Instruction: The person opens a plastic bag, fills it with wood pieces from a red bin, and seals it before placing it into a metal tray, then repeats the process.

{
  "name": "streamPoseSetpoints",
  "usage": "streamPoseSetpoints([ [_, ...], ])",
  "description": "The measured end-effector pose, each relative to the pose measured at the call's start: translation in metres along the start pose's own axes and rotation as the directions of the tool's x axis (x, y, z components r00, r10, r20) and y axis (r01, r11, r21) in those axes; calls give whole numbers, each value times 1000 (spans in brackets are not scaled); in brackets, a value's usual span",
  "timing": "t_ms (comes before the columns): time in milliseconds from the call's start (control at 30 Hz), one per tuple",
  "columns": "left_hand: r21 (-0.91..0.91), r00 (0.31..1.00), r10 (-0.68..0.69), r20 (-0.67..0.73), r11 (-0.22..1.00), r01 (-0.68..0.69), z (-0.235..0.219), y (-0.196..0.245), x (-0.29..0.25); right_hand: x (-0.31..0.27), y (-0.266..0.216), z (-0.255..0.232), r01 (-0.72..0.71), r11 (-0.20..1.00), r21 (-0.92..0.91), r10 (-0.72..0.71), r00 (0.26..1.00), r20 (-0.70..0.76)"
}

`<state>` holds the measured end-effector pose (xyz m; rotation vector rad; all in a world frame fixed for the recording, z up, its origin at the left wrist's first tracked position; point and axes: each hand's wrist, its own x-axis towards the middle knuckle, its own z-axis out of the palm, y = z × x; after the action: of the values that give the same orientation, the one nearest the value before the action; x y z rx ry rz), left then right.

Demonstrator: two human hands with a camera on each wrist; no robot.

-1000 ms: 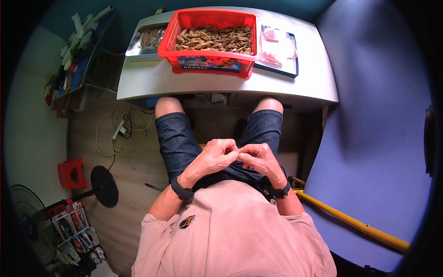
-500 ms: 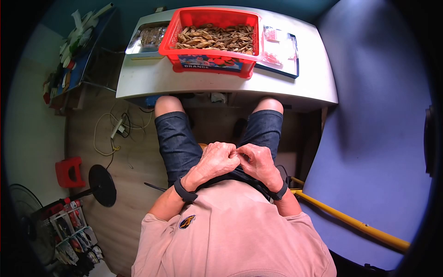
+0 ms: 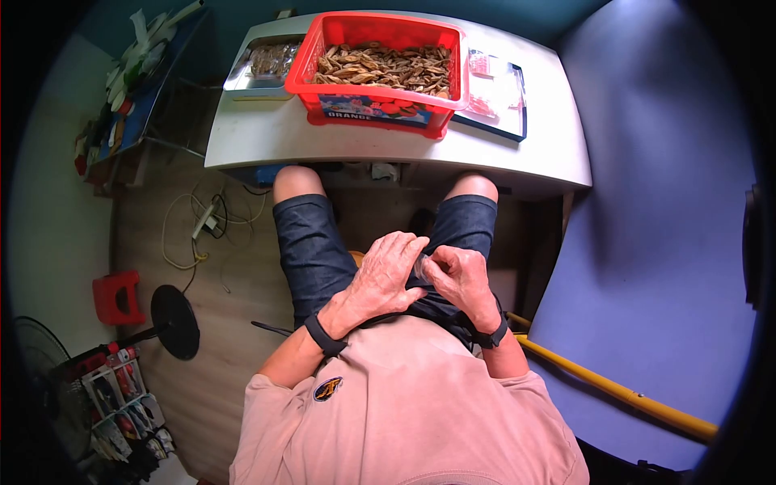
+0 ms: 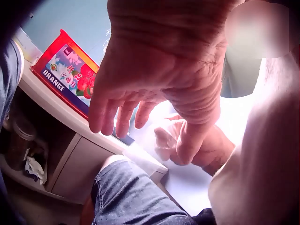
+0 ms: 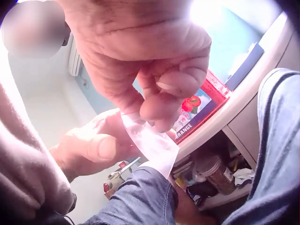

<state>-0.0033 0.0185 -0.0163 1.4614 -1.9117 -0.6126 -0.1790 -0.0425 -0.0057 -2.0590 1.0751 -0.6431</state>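
Two hands: both over the person's lap, below the near edge of the tabletop, touching each other.
Right hand: fingers curled, pinching a small clear bag between thumb and fingertips; the bag hangs down from the pinch over the denim shorts.
Left hand: fingers straight and loosely spread, laid over the right hand's fingers; the left wrist view shows the palm open with nothing clasped in it.
Bag: thin, see-through, flat; whether anything is inside it cannot be told. In the head view only a pale sliver shows between the two hands.
Basket: red, with an "ORANGE" label on its front, at the middle of the tabletop's far half, filled with brown dried pieces.
Metal tray: just beside the basket at the far left corner, holding more brown pieces.
Black tray: just beside the basket on its other side, with clear packets lying on it.
Floor: red stool, fan base and loose cables, all well apart from the hands.
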Motion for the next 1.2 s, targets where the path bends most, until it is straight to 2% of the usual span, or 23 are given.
streamPoseSetpoints([
  [67,-23,993,67,-95,997,-69,7,-4,0,3,-4,-2,-27,1000,7,26,999,40],
  [167,-42,991,90,-102,995,-94,9,-4,1,5,-5,1,12,1000,29,-14,999,46],
  [300,-67,991,67,-112,995,-74,8,-6,0,6,-4,2,39,999,5,-39,998,54],
  [367,-83,988,54,-144,994,-67,9,-8,-2,7,-3,2,-11,999,31,8,997,80],
  [500,-91,991,39,-130,995,-51,4,-9,-4,9,-6,1,-17,999,34,13,993,114],
  [600,-110,993,16,-114,994,-28,-1,-9,-5,11,-10,-2,-56,995,87,42,987,155],
  [700,-144,989,12,-148,989,-34,-5,-9,-8,9,-9,-7,-28,958,285,1,995,97],
  [767,-264,994,-72,-78,963,49,-10,-8,-9,7,-9,-14,2,955,296,-32,995,97],
  [800,-264,994,-72,-80,963,49,-13,-8,-9,6,-10,-18,31,951,307,-63,993,95],
  [833,-329,996,-81,-49,942,60,-15,-8,-9,4,-12,-26,-33,936,351,-38,980,194],
  [867,-392,996,-87,-17,917,73,-17,-8,-10,4,-15,-31,-32,936,351,-40,980,195],
  [933,-445,995,-94,12,891,90,-21,-6,-11,6,-22,-38,-9,905,425,-148,930,335],
  [967,-496,994,-100,43,862,108,-22,-6,-11,6,-24,-38,36,897,441,-208,914,349],
  [1000,-497,994,-98,41,861,106,-22,-6,-12,7,-25,-38,37,898,439,-208,914,348],
  [1067,-587,987,-97,128,795,154,-22,-7,-14,10,-27,-37,166,938,304,-292,851,437],
  [1200,-611,979,-103,177,768,192,-23,-8,-18,14,-34,-32,211,948,239,-308,796,522],
])
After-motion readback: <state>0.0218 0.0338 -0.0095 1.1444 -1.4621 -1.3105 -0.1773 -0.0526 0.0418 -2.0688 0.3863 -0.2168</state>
